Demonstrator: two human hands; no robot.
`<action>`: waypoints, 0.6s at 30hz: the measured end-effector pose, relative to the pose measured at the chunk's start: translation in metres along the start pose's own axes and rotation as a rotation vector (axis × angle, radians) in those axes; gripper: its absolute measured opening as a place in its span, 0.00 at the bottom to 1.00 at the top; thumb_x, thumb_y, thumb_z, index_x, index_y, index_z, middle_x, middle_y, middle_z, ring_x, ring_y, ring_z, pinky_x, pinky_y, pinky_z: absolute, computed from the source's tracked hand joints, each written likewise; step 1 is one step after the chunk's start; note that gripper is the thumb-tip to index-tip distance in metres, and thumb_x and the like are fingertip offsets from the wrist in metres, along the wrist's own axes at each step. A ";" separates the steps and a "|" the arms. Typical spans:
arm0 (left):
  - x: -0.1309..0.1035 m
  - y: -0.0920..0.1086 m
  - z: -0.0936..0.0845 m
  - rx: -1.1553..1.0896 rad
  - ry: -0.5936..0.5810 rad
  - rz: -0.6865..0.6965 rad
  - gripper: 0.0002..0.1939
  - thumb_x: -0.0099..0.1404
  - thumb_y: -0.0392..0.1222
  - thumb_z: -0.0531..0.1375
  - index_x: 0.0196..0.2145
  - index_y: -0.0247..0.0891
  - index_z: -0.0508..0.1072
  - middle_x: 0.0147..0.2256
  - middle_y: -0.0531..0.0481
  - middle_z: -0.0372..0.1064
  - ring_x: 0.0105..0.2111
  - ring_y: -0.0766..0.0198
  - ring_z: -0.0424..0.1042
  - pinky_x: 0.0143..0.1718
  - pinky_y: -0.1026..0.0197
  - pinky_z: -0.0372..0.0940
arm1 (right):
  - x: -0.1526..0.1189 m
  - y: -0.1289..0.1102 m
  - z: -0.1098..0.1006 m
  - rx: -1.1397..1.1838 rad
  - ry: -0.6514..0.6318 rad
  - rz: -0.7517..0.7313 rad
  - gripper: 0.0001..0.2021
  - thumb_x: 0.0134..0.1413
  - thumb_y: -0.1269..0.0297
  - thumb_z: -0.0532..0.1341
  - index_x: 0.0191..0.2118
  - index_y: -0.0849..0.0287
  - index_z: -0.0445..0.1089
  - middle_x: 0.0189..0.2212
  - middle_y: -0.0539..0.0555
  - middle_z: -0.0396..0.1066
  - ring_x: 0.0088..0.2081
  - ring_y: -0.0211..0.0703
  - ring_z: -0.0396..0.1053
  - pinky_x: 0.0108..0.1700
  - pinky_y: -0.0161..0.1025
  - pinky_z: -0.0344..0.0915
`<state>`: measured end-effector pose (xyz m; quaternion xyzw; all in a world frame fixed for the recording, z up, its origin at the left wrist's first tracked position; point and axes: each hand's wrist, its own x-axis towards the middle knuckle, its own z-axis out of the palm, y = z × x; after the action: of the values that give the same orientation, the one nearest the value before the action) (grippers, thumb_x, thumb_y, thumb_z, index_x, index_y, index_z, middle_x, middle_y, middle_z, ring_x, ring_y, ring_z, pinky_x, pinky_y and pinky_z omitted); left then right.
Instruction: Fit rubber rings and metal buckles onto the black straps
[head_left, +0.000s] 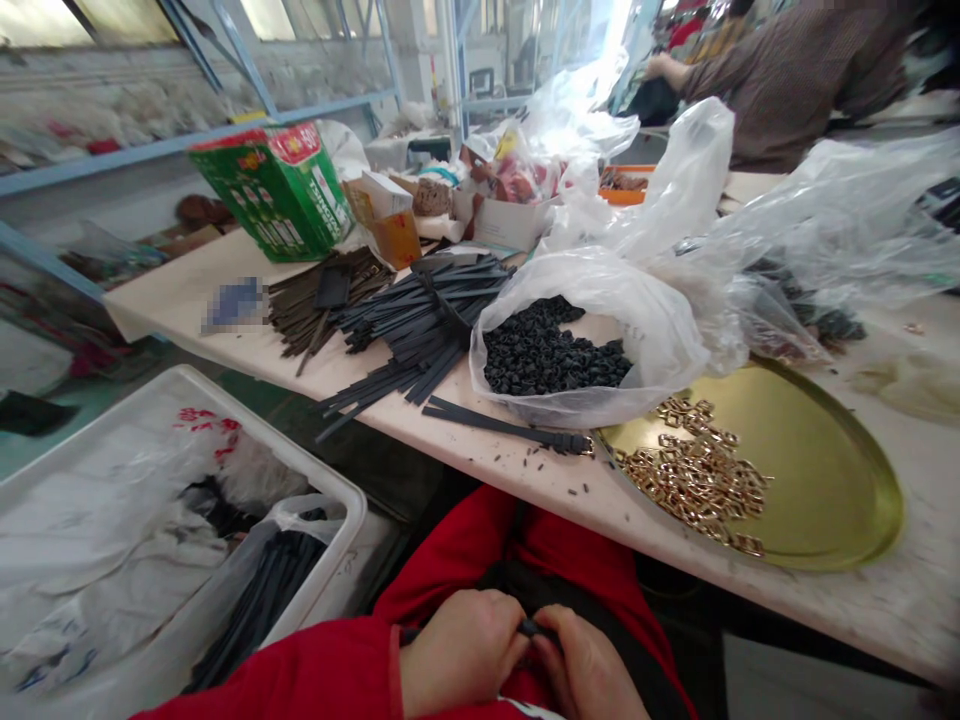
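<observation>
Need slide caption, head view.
Left hand and right hand hold a dark strip; gold buckles lie on a tray.

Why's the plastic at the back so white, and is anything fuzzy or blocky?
Head view: bright light behind the clear plastic probably makes the glare; head view: things on the blue shelf look fuzzy; head view: a bluish patch below the green box is blocky.

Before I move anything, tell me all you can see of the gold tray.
The gold tray lies flat on the pale tabletop, near its front edge. It looks like smooth metal, rounded in outline, with a low rim. Gold-coloured buckles are heaped on its left part. The open plastic bag hides its far left edge; whether they touch is unclear. A dark strap ends close to its left rim.
</observation>
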<state>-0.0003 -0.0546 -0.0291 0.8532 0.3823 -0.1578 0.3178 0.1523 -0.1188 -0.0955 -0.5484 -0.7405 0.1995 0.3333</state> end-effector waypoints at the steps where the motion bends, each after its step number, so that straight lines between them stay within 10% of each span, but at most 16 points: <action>1: 0.000 0.000 0.001 0.001 -0.004 0.007 0.11 0.64 0.39 0.50 0.37 0.34 0.71 0.34 0.43 0.72 0.34 0.56 0.72 0.34 0.61 0.66 | -0.002 0.002 0.001 0.000 0.015 -0.012 0.08 0.56 0.70 0.49 0.37 0.58 0.64 0.26 0.54 0.76 0.24 0.42 0.74 0.26 0.34 0.70; 10: 0.000 -0.008 0.010 0.043 -0.021 0.069 0.10 0.63 0.36 0.52 0.37 0.32 0.71 0.34 0.41 0.73 0.33 0.54 0.73 0.34 0.60 0.66 | -0.014 0.005 0.009 0.055 -0.067 -0.161 0.18 0.55 0.70 0.50 0.52 0.61 0.58 0.32 0.57 0.78 0.29 0.45 0.76 0.29 0.34 0.72; 18: -0.007 -0.009 0.014 -0.019 0.018 0.016 0.10 0.65 0.40 0.51 0.35 0.35 0.71 0.34 0.45 0.73 0.34 0.57 0.72 0.35 0.61 0.65 | -0.015 0.000 0.007 0.052 -0.115 0.102 0.09 0.60 0.64 0.45 0.36 0.56 0.61 0.23 0.52 0.74 0.24 0.40 0.73 0.25 0.32 0.68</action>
<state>-0.0119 -0.0631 -0.0404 0.8545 0.3800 -0.1437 0.3237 0.1493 -0.1323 -0.1044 -0.5642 -0.7241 0.2666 0.2937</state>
